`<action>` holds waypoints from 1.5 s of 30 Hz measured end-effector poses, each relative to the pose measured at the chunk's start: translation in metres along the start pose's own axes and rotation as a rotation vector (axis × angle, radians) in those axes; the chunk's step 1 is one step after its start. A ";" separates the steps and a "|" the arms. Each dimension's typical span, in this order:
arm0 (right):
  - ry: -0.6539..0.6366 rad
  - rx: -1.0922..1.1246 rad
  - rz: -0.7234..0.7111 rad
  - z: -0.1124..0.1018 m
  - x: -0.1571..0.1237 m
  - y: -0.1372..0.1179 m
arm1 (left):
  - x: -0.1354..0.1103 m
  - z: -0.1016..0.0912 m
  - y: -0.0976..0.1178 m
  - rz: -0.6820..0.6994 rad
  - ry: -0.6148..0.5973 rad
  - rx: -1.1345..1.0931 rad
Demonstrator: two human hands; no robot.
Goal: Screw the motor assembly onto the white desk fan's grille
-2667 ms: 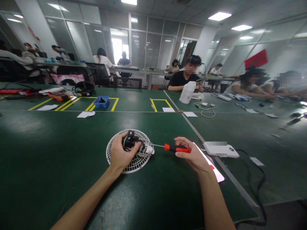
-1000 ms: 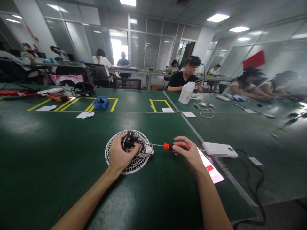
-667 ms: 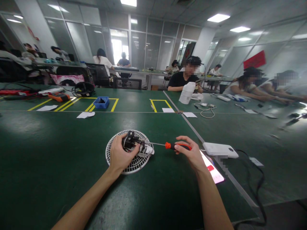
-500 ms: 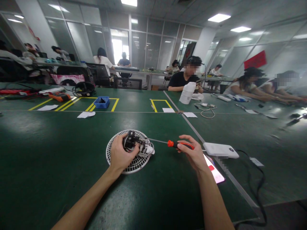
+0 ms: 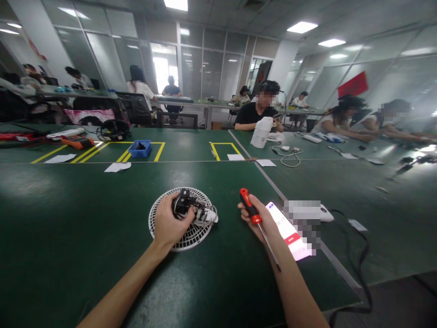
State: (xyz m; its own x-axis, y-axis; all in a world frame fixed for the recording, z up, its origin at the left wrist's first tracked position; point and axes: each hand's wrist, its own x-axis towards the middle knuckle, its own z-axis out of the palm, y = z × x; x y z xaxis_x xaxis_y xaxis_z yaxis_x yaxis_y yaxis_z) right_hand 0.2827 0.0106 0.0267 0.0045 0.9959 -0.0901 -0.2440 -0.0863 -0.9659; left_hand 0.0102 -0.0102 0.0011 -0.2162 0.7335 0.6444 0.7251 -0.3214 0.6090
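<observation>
1. Fingers of the left hand were curled around a small motor assembly with wires, pinching it from the near side.
2. That black-and-white assembly sat on a round white fan grille, which lay flat on the green desk, roughly in the middle of the near edge.
3. The right hand was closed around the red-and-black handle of a screwdriver; its fingers were wrapped tight on the grip.
4. The screwdriver's handle pointed up and away, while its thin metal shaft ran down along the wrist toward the person, well apart from the motor assembly.
5. Just right of that hand, a phone with a lit screen lay on the desk, and beside it a white power bank with a black cable trailing off the desk's edge.
6. Farther back, a small blue bin stood inside yellow floor-style markings on the desk; something dark lay in it, too small to tell what.
7. A white plastic jug stood near a coiled white cable on the far right desk.
8. Other people sat at desks behind, their hands well away from the grille.
</observation>
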 end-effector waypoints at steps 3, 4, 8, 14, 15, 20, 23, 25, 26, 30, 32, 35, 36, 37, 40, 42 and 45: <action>-0.051 -0.024 0.058 0.005 0.000 0.005 | -0.001 0.000 -0.001 -0.001 -0.006 0.005; -0.060 -0.023 0.070 0.005 0.001 0.006 | -0.001 -0.001 -0.001 -0.001 -0.006 0.009; -0.008 -0.044 0.105 0.006 0.004 0.009 | -0.001 -0.002 -0.002 0.016 0.002 0.026; 0.125 -0.148 0.071 0.003 0.010 0.015 | -0.001 -0.003 0.001 0.027 0.016 0.031; 0.143 -0.169 0.055 0.003 0.011 0.016 | -0.001 -0.003 0.001 0.023 0.018 0.032; 0.181 -0.391 -0.080 0.004 0.009 0.025 | -0.002 -0.002 0.000 0.005 0.002 0.033; 0.222 -0.636 -0.181 0.003 0.007 0.031 | -0.001 -0.002 -0.001 0.003 0.004 0.031; 0.238 -0.809 -0.221 0.003 0.007 0.033 | -0.001 -0.003 0.000 0.008 0.011 0.029; 0.239 -0.882 -0.232 0.003 0.007 0.034 | -0.001 -0.003 0.000 0.010 0.014 0.028; 0.247 -1.096 -0.245 0.003 0.009 0.038 | 0.000 -0.003 0.003 0.014 0.023 0.031; 0.259 -1.150 -0.244 0.003 0.009 0.039 | 0.001 -0.003 0.003 0.014 0.020 0.033; 0.272 -1.191 -0.243 0.004 0.010 0.040 | 0.004 -0.004 0.002 0.007 0.009 0.057; 0.274 -1.200 -0.245 0.004 0.009 0.040 | 0.006 -0.006 0.002 0.002 0.001 0.063; 0.275 -1.206 -0.246 0.004 0.009 0.040 | 0.008 -0.007 0.001 -0.005 -0.010 0.065; 0.277 -1.205 -0.256 0.003 0.009 0.041 | 0.013 -0.012 0.001 -0.028 -0.058 0.046; 0.287 -1.197 -0.257 0.003 0.009 0.041 | 0.016 -0.017 0.000 -0.036 -0.085 0.030; 0.289 -1.203 -0.247 0.003 0.008 0.041 | 0.019 -0.024 -0.001 -0.044 -0.101 0.031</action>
State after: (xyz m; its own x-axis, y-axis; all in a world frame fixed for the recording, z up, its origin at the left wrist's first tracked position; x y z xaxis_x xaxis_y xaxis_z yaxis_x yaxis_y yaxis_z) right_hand 0.2697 0.0154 -0.0130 0.1722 0.9599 0.2212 0.8281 -0.0195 -0.5603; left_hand -0.0104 -0.0103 0.0244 -0.1823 0.8037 0.5665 0.7369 -0.2698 0.6198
